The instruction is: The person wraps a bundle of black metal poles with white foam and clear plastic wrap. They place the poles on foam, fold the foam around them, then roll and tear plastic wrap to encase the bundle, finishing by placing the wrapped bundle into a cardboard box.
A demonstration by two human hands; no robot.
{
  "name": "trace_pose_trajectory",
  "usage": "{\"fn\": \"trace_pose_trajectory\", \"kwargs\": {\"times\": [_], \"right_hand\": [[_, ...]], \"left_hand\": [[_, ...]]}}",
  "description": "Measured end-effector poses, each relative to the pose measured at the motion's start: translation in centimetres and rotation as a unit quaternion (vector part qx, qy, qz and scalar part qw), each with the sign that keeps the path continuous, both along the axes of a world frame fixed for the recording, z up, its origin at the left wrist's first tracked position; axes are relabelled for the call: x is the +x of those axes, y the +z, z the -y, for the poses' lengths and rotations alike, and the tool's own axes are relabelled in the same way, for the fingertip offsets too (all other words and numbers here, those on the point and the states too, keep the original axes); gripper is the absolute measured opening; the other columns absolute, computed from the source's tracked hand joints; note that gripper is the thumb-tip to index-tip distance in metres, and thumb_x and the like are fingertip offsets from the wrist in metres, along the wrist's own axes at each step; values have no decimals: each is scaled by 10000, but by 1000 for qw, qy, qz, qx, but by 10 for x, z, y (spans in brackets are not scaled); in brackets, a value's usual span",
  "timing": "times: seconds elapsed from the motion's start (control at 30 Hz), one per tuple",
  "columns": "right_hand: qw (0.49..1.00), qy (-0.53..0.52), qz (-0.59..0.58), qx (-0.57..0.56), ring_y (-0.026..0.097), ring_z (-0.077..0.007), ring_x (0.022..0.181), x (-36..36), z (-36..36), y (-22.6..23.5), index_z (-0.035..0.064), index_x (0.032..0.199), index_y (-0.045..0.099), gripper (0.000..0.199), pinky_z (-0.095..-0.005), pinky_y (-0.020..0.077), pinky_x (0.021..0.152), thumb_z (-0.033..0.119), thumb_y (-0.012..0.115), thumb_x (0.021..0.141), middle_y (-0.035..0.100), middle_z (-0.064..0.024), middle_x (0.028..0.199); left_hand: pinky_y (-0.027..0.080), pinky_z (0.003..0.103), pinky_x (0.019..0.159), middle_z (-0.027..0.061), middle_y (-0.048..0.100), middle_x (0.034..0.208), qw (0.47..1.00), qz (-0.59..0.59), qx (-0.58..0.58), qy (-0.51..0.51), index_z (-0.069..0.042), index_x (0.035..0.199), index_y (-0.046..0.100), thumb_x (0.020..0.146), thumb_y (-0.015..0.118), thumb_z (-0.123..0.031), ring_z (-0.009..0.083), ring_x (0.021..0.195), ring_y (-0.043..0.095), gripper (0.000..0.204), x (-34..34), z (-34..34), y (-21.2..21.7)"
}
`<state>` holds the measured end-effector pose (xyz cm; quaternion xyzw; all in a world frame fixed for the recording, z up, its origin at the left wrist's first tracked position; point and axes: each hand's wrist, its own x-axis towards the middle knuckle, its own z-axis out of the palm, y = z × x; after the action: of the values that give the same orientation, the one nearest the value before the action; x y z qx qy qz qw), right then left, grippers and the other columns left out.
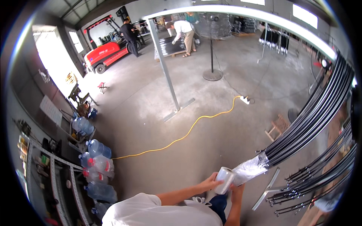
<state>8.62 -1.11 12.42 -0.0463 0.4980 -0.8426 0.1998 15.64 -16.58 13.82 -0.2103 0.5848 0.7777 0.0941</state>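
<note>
My left hand (211, 183) is closed on the left side of a roll of clear stretch film (224, 180). Right beside the roll, my right hand (237, 187) closes at its lower right side, its fingers partly hidden by the roll and film. Clear film wrapping (250, 168) covers the near end of a thick bundle of long black rods (298, 141). This bundle slants up to the right, toward the long white beam of a metal frame (241, 10).
More black rods (316, 177) lie at the right, near a metal foot (267, 190). A wooden stool (277, 127) stands beyond the bundle. A yellow cable (188, 133) crosses the floor. Plastic water bottles (100, 164) cluster left. People (184, 32) work near a red forklift (107, 54).
</note>
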Motion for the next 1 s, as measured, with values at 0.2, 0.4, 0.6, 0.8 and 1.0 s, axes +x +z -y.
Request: {"fn": "trace_pose_trajectory", "kwargs": {"times": [0.2,0.4,0.6,0.8,1.0], "right_hand": [[997,45,-47,31,463,-207,1091,1,-6,6,34,1269,323,851,-344,359,945,222,796,586,466,-70,1175],[996,25,-35,75,458,-232,1096,-6,-21,-5,14,1274,309,806,-351,353,952,119,757,612,451,-106,1189],[996,-9,-56,71,457,-248,1094,-5,-20,-20,-7,1270,311,782,-354,347,957,94,734,620,449,-127,1188],[982,-43,-97,156,480,-250,1050,0,-18,-21,-44,1234,354,672,-357,372,925,74,666,650,469,-151,1165],[962,-64,-118,238,505,-249,1009,4,-13,-16,-76,1193,398,578,-342,390,895,61,610,673,498,-170,1130]], "left_hand": [[429,369,858,209,513,1117,949,-22,-309,50,37,1146,392,635,725,-476,294,1043,520,798,-4,-21,31],[451,368,816,223,571,1023,963,-1,-268,31,36,1118,417,635,697,-502,320,973,570,775,-2,-23,45],[455,367,806,226,575,1011,962,-5,-271,41,42,1112,416,638,680,-509,323,958,578,774,2,-26,49],[463,374,791,225,585,984,958,5,-279,60,42,1104,416,631,687,-494,334,930,588,764,4,-29,50],[468,383,768,230,588,947,952,-12,-304,43,20,1079,402,618,704,-491,352,894,593,751,6,-25,51]]}}
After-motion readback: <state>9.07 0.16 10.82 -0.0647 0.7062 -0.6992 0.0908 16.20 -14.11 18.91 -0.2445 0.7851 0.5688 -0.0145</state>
